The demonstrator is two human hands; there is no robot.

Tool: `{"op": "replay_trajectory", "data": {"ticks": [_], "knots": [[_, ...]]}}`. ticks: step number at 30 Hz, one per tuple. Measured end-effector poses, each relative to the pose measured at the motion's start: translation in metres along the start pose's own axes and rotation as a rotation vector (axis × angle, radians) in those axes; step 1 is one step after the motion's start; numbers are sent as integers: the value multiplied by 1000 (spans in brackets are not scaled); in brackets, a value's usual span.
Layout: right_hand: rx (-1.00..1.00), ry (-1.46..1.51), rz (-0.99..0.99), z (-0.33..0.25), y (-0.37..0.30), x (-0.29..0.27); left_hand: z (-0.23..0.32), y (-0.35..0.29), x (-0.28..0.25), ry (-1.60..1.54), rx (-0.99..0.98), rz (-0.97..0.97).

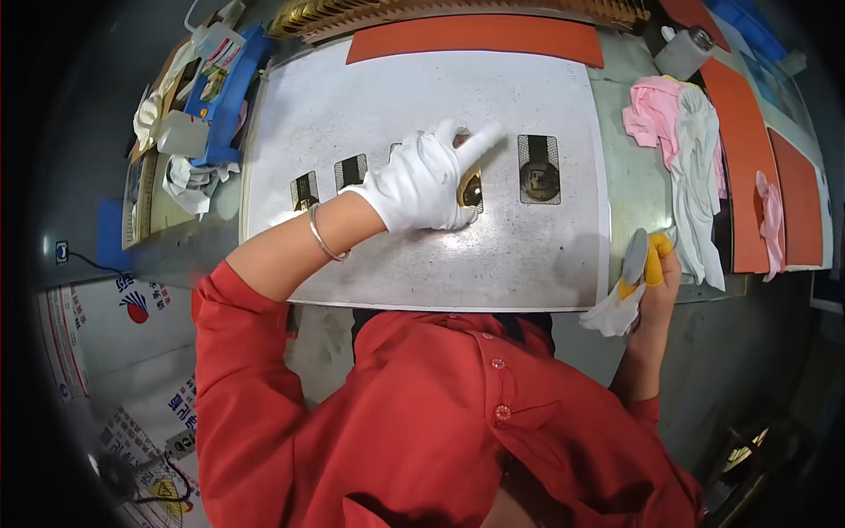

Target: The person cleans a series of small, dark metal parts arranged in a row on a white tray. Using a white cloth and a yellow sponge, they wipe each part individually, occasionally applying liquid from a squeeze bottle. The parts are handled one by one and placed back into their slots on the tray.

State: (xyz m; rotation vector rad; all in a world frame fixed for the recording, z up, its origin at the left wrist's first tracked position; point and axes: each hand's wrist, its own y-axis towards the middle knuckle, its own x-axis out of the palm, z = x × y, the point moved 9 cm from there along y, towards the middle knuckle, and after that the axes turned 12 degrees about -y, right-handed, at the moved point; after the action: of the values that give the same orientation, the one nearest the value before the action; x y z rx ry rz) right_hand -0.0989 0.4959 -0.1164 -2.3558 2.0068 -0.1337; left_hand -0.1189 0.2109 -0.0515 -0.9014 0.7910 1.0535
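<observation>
My left hand [422, 180], in a white glove, reaches over the white board [370, 264]. Its thumb and fingers close around a shiny gold round piece [473, 190], partly hidden by the glove, while one finger points up and right. Right of it, a dark round medallion [539, 180] lies on a patterned black rectangle. More black patterned rectangles [350, 171] lie left of the glove, one partly covered by it. Beyond the board's right edge, my right hand [656, 273], with yellow finger covers, grips a white cloth [614, 314] and a flat grey rounded piece [635, 253].
Pink cloth [653, 110] and a long white cloth [695, 176] lie at the right, near a grey bottle [684, 55]. An orange strip [475, 41] and a row of gold pieces [352, 16] run along the back. A blue tray [231, 97] stands at the left.
</observation>
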Motion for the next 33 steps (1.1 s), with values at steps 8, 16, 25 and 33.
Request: {"op": "replay_trajectory", "data": {"ticks": [8,16,25,33], "knots": [[-14,-3,-14,0,0,-1,43,-19,-5,337,388,194],[-11,1,1,3,3,0,6,-17,-16,-88,370,246],[-54,-56,28,8,2,-8,-55,-41,-18,46,130,139],[-72,-69,21,-1,3,-2,-16,-51,-16,322,227,90]]}}
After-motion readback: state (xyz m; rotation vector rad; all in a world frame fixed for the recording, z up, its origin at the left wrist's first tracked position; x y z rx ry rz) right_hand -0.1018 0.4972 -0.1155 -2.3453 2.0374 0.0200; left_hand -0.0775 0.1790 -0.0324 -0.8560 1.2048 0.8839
